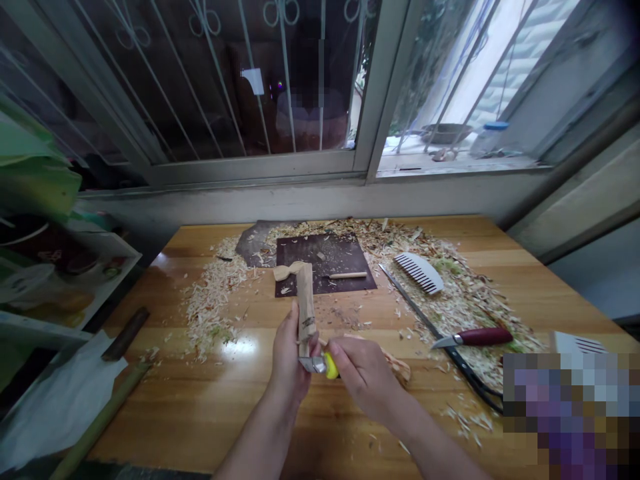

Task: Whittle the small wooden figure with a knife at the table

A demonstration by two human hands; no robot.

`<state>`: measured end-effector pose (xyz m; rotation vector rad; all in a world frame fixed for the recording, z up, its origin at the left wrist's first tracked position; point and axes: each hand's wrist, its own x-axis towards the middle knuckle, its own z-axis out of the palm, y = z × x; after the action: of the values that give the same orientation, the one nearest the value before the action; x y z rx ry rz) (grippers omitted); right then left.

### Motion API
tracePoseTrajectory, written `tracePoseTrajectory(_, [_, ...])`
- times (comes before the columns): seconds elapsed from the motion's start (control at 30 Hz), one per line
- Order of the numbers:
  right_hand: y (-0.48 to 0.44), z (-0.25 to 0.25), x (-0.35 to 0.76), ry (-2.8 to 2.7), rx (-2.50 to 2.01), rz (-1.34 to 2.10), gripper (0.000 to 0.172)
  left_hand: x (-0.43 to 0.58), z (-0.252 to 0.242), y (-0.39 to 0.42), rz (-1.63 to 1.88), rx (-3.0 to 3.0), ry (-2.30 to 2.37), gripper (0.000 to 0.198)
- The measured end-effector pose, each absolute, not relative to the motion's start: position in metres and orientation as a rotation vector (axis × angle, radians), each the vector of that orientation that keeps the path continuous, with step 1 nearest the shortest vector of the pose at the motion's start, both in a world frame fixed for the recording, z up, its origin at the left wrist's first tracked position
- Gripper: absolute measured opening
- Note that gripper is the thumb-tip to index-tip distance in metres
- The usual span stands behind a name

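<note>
My left hand point(289, 357) is closed around the lower part of a pale wooden stick point(305, 300), which stands upright over the table. A carved, waisted piece of wood point(286, 270) reaches left from its top; I cannot tell if the two are joined. My right hand point(363, 373) grips a yellow-handled blade point(314, 364). Its metal part touches or nearly touches the stick's lower end, by my left fingers. Behind my right hand, a rough piece of wood point(397, 367) lies partly hidden.
A dark mat point(320, 250) holds a thin pale-handled tool point(349, 275). Wood shavings point(215, 303) are heaped around it. At the right lie a red-handled knife point(485, 336), a long dark blade point(417, 310) and a white comb-like piece point(419, 272). A window point(260, 167) stands behind the table.
</note>
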<state>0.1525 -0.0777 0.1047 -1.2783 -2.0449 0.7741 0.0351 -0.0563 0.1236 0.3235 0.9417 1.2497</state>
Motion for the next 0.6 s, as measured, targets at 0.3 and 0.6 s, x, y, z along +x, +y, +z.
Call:
tracePoseTrajectory(0.3, [-0.079, 0.106, 0.152, -2.128, -1.297, 0.575, 0.039, 0.034, 0.12, -0.059, 1.305, 0.392, 1.048, 0.05])
tracePoseTrajectory(0.6, [-0.079, 0.096, 0.151, -2.077, -1.328, 0.47, 0.038, 0.038, 0.12, -0.067, 1.29, 0.371, 1.083, 0.049])
